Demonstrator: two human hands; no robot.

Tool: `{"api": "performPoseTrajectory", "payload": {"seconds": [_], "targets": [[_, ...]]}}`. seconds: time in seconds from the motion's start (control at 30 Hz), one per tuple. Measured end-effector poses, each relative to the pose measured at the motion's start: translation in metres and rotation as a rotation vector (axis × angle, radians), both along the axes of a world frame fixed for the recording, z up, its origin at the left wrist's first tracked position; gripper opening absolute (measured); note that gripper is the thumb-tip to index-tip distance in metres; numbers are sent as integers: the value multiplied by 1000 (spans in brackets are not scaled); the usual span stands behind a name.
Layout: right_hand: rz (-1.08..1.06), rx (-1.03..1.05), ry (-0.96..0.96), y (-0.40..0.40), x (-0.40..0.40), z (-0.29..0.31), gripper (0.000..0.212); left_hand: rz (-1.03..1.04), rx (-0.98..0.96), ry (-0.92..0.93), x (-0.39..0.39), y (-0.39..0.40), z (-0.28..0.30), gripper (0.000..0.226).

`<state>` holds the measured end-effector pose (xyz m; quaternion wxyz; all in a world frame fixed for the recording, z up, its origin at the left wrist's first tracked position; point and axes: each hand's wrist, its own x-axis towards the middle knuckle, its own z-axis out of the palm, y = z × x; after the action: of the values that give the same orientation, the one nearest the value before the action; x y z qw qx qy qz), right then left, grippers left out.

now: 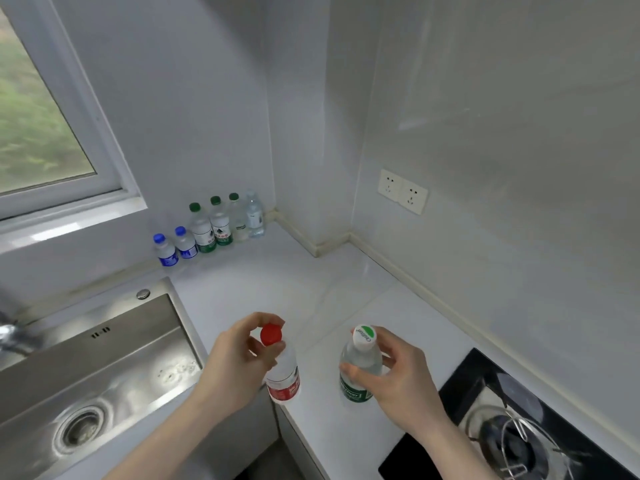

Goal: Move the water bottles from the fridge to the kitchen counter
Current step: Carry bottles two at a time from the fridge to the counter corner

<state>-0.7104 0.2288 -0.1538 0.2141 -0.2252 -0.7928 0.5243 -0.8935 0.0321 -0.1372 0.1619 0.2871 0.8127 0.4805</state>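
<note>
My left hand [235,362] grips a red-capped water bottle [284,375] with a red label by its neck, above the front edge of the white kitchen counter [311,289]. A white-capped bottle [358,367] with a green label is gripped round the shoulder by my right hand [398,379], just over the counter. Whether either bottle's base touches the counter is unclear. Several more water bottles [211,225] stand in a row against the back wall: two small blue-capped ones on the left, green-capped ones, and a clear one in the corner.
A steel sink [97,372] lies to the left, with a tap [14,336] at its far edge. A black gas hob [519,420] sits at the lower right. Two wall sockets [403,192] are on the right wall. A window [38,126] is at the upper left.
</note>
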Motion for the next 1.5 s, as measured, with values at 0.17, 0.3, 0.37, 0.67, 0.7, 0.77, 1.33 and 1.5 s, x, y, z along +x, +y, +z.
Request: {"api": "performPoseTrajectory", "payload": {"seconds": [0.17, 0.3, 0.37, 0.67, 0.7, 0.77, 1.33, 1.5], "targets": [[-34, -32, 17, -11, -82, -11, 40, -8, -29, -12, -82, -10, -8, 32], [-65, -60, 5, -20, -145, -19, 39, -23, -67, 2, -144, -19, -11, 31], [-79, -61, 0, -25, -175, -24, 40, -19, -97, 0, -174, -25, -14, 31], [-89, -99, -11, -21, -259, -39, 35, 76, -156, -43, -262, -40, -35, 30], [-80, -97, -15, -18, -268, -40, 34, 93, -153, -57, -270, -40, -37, 29], [-78, -91, -23, -11, -284, -42, 32, 113, -143, -85, -284, -38, -40, 27], [-247, 54, -151, 106, -466, -82, 28, 242, -235, -130, -384, 8, -57, 24], [-281, -1, -168, 136, -514, -93, 26, 269, -260, -147, -406, 16, -63, 23]]}}
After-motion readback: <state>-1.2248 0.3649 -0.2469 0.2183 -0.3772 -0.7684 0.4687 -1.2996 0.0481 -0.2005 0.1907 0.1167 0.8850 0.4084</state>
